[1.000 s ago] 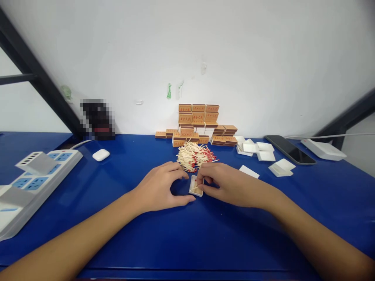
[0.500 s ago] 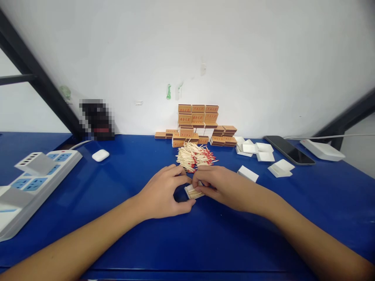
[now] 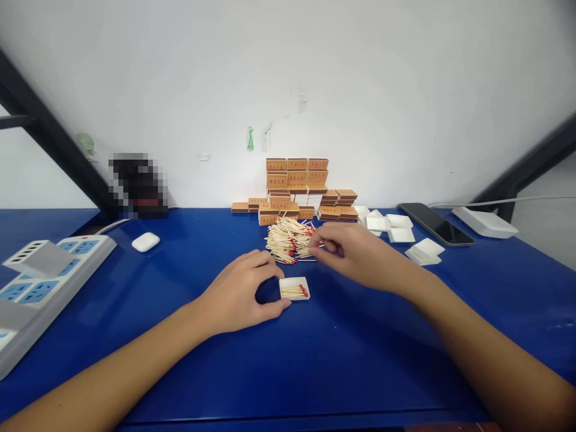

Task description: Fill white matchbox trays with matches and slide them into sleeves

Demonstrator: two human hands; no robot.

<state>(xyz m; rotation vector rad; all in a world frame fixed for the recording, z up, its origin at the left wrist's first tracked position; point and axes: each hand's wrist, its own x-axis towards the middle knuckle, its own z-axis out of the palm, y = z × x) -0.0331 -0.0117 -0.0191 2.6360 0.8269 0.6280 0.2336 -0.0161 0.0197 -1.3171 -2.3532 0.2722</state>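
Observation:
A small white matchbox tray [image 3: 294,282] lies on the blue table with a row of red-tipped matches along its near side. My left hand [image 3: 245,294] grips its left end between thumb and forefinger. Just behind it is a loose heap of matches [image 3: 285,239], their red heads mostly to the right and front. At the heap's right edge, my right hand [image 3: 348,252] has thumb and forefinger pinched together; whether matches are between them is hidden.
Matchboxes [image 3: 297,179] stand stacked against the wall behind the heap. White empty trays [image 3: 400,234] and a phone [image 3: 436,224] lie to the right, with a white flat box [image 3: 486,223] beyond. On the left are a power strip [image 3: 96,252] and a white earbud case [image 3: 146,242].
My right hand has moved from the tray up to the match heap, uncovering the tray's matches. My left hand keeps its hold on the tray. The view has shifted slightly.

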